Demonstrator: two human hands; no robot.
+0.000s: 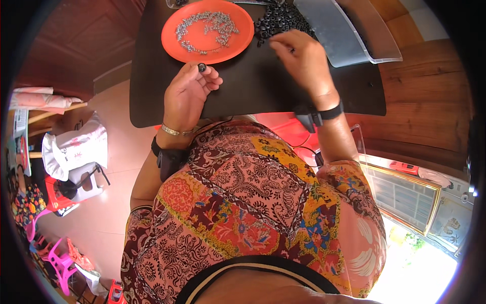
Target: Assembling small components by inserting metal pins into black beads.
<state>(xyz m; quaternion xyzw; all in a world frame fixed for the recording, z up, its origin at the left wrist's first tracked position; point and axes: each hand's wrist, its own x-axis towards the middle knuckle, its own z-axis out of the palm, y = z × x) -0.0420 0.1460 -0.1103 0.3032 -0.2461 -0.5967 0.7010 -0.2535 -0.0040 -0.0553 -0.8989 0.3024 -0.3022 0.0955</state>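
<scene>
My left hand is closed just below the orange plate, palm partly turned up. Between its thumb and forefinger it pinches a small black ring-shaped piece. Many tiny silver metal parts lie scattered over the plate, some in a curved line. To the right, my right hand hovers at the near edge of a heap of small black pieces. Its fingers are bent together in a pinch and slightly blurred; what they hold, if anything, cannot be made out.
The dark table has rounded front corners. A translucent plastic bin lies at its right, with more black pieces behind its wall. One loose black piece sits near the right edge. Bags and a pink stool stand at left.
</scene>
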